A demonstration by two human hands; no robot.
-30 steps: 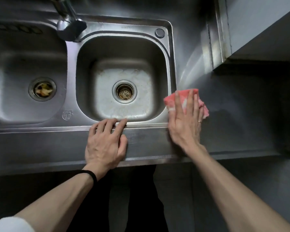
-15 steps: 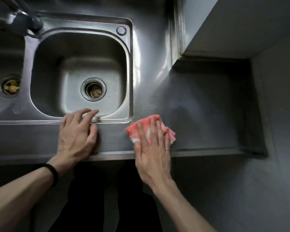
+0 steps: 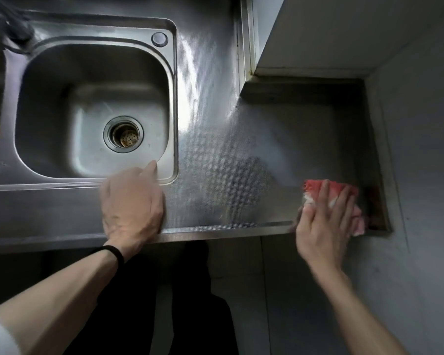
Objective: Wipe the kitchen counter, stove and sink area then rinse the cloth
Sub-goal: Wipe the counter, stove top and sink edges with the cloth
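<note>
Right hand (image 3: 323, 226) presses the cloth (image 3: 315, 187) flat, fingers straight, at the counter (image 3: 228, 162) corner; left hand (image 3: 131, 203) rests on the sink (image 3: 174, 98) rim, blurred, seemingly relaxed, holding nothing

The tabletop (image 3: 228, 155) is stainless steel with a fine dimpled texture that catches a glossy streak of light, the sink (image 3: 92, 98) is smoother brushed metal, and the cloth (image 3: 315, 190) is soft pink-and-white fabric.
</note>
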